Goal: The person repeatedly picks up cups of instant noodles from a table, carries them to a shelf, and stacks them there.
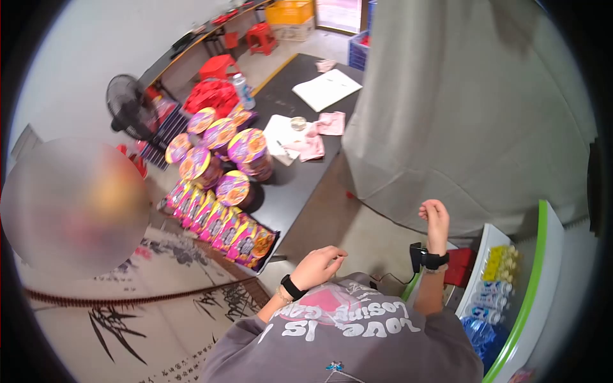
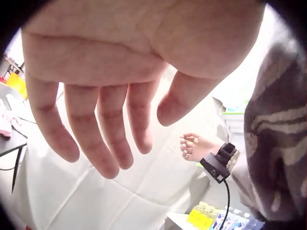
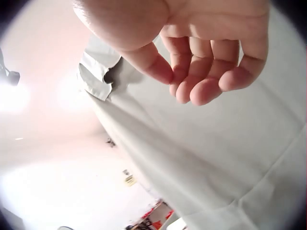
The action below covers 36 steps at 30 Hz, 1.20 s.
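Observation:
My left hand point(image 1: 317, 265) hovers in front of the grey sweatshirt, palm inward and holding nothing. In the left wrist view its fingers point(image 2: 91, 129) hang loose and slightly bent, the thumb apart from them. The right hand point(image 1: 435, 220) is raised off to the right, near the grey curtain point(image 1: 440, 115). Its fingers point(image 3: 206, 91) curl loosely with nothing between them in the right wrist view. Nearest the left hand is the dark table point(image 1: 287, 198), where a row of pink noodle packets point(image 1: 220, 223) stands at the corner. Several purple noodle cups point(image 1: 248, 148) are grouped behind the packets.
A shelf with a green edge point(image 1: 533, 274) holds bottles point(image 1: 491, 297) at the right. On the table lie white paper point(image 1: 327, 89), pink cloths point(image 1: 311, 145) and a water bottle point(image 1: 242, 90). A black fan point(image 1: 131, 105) stands to the left, beyond a patterned cover point(image 1: 140, 313).

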Each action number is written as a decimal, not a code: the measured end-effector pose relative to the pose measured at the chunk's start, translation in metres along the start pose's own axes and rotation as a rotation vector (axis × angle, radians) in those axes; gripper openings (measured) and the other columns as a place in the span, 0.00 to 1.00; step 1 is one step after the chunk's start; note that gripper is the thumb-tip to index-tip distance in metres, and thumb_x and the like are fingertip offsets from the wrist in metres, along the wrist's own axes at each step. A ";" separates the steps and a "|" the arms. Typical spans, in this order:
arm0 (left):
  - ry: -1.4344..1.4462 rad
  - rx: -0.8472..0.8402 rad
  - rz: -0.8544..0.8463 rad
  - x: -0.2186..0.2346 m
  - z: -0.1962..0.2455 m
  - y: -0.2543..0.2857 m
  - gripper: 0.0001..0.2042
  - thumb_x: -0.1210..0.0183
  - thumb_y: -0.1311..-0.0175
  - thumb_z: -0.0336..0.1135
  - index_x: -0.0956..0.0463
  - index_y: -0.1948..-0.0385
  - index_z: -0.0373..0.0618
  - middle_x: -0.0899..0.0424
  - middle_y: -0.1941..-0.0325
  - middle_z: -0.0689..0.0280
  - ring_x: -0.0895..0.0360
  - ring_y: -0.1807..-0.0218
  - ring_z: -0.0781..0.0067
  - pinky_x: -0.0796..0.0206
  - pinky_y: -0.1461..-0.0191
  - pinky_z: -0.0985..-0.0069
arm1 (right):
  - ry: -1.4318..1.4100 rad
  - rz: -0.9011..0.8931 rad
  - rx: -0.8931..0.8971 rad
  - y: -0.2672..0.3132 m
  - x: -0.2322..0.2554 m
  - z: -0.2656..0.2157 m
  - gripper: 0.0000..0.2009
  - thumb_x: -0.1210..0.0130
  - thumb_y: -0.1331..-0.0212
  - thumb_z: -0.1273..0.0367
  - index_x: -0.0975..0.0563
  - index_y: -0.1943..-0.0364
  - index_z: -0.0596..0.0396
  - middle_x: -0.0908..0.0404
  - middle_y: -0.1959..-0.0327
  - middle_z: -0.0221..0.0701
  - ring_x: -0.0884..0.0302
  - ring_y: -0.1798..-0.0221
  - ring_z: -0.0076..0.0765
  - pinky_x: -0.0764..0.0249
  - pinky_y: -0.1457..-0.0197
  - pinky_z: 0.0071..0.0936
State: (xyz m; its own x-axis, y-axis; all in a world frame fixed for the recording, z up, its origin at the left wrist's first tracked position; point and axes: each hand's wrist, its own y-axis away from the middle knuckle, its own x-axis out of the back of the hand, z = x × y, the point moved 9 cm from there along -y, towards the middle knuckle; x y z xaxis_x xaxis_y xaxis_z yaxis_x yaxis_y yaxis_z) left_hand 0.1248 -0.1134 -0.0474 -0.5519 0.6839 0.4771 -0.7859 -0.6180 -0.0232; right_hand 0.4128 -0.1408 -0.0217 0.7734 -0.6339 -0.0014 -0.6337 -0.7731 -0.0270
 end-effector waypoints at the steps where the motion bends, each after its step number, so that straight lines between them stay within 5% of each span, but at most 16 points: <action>1: 0.001 0.020 0.028 0.007 -0.007 0.009 0.11 0.54 0.39 0.33 0.28 0.61 0.38 0.24 0.62 0.56 0.27 0.58 0.56 0.35 0.54 0.68 | -0.015 -0.080 -0.014 -0.001 -0.030 0.002 0.06 0.53 0.41 0.71 0.27 0.70 0.58 0.26 0.73 0.26 0.31 0.70 0.18 0.34 0.65 0.15; 7: 0.048 0.237 0.227 0.048 -0.057 0.068 0.10 0.52 0.39 0.33 0.27 0.61 0.39 0.23 0.60 0.57 0.26 0.56 0.59 0.35 0.53 0.71 | 0.002 -0.472 -0.029 -0.001 -0.156 0.009 0.06 0.52 0.41 0.71 0.27 0.70 0.58 0.25 0.73 0.25 0.30 0.70 0.18 0.33 0.65 0.15; 15: 0.129 0.425 0.537 0.100 -0.109 0.102 0.10 0.52 0.39 0.32 0.27 0.60 0.37 0.23 0.60 0.58 0.26 0.55 0.65 0.36 0.51 0.74 | 0.116 -0.499 -0.137 -0.056 -0.191 0.034 0.07 0.54 0.40 0.69 0.26 0.71 0.56 0.25 0.75 0.25 0.31 0.73 0.17 0.35 0.67 0.14; 25: 0.182 0.415 0.673 0.172 -0.125 0.028 0.10 0.53 0.39 0.33 0.28 0.60 0.38 0.24 0.61 0.58 0.26 0.57 0.62 0.36 0.54 0.75 | 0.139 -0.799 -0.225 -0.111 -0.317 0.057 0.08 0.55 0.41 0.70 0.25 0.70 0.57 0.25 0.75 0.26 0.30 0.73 0.17 0.35 0.68 0.14; 29: 0.590 0.323 0.781 0.199 -0.156 -0.004 0.12 0.57 0.33 0.34 0.28 0.60 0.36 0.24 0.61 0.66 0.28 0.59 0.77 0.37 0.54 0.79 | 0.199 -1.020 -0.194 -0.114 -0.385 0.079 0.09 0.53 0.41 0.68 0.25 0.70 0.60 0.25 0.75 0.27 0.29 0.72 0.19 0.34 0.67 0.15; 36: 0.693 0.372 0.908 0.237 -0.187 -0.027 0.13 0.58 0.33 0.35 0.28 0.61 0.36 0.24 0.62 0.66 0.28 0.59 0.77 0.37 0.52 0.79 | 0.360 -1.273 -0.360 -0.095 -0.456 0.127 0.15 0.52 0.40 0.61 0.25 0.70 0.61 0.24 0.75 0.27 0.30 0.72 0.17 0.33 0.68 0.15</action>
State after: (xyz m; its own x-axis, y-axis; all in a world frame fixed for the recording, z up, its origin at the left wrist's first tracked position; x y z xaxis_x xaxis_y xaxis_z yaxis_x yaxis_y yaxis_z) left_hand -0.0364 0.1377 -0.0978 -0.9851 -0.0668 -0.1584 0.0336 -0.9785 0.2033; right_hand 0.1229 0.2245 -0.1452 0.8071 0.5838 0.0881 0.4927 -0.7482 0.4444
